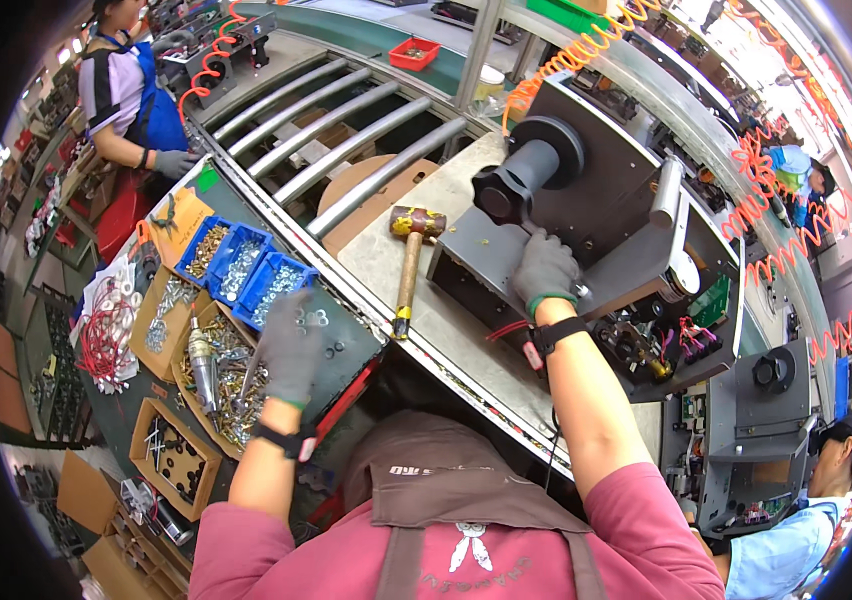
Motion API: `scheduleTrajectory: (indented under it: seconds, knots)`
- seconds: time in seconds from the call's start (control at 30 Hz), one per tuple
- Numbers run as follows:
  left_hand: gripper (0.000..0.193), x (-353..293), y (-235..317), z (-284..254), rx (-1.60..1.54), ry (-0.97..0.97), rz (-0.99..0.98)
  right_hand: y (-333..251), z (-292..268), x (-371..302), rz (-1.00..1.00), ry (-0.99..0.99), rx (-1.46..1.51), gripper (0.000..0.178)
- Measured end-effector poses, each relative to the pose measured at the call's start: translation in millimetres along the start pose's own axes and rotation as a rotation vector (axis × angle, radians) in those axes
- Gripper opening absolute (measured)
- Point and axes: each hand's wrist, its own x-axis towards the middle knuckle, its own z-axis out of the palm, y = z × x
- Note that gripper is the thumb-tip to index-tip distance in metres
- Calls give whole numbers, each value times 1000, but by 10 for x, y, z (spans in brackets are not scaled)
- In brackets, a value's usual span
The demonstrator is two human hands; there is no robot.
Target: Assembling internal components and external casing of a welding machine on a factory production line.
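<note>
Now the left hand pinches small washers beside the blue bins; the right hand presses flat on the dark machine housing. Gloved fingers could let washers slip.

Bright even overhead light; glare upper right; fisheye bending, dark rim.

Both hands, left hand and right hand, wear grey gloves, the right with a green cuff. The machine housing is dark grey, the parts bins blue, the mallet yellow-handled with a red-brown head, the air hoses orange.
</note>
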Motion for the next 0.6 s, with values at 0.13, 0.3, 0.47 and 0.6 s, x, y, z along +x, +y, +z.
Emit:
scheduleTrajectory:
  seconds: [0.13, 0.3, 0.47, 0.6]
  knots:
    - [53, 193, 385, 842, 139, -479, -175, 9, -78, -108, -278, 59, -123, 28]
    - [67, 259, 387, 1422, 162, -673, -368, -77, -209, -91, 94, -127, 212, 42]
    - [66, 212, 357, 1508, 140, -693, -477, -152, -365, 6, -16, -267, 181, 42]
    - [65, 120, 328, 1503, 46, -665, -491, -358, -396, -167, -223, -195, 84, 34]
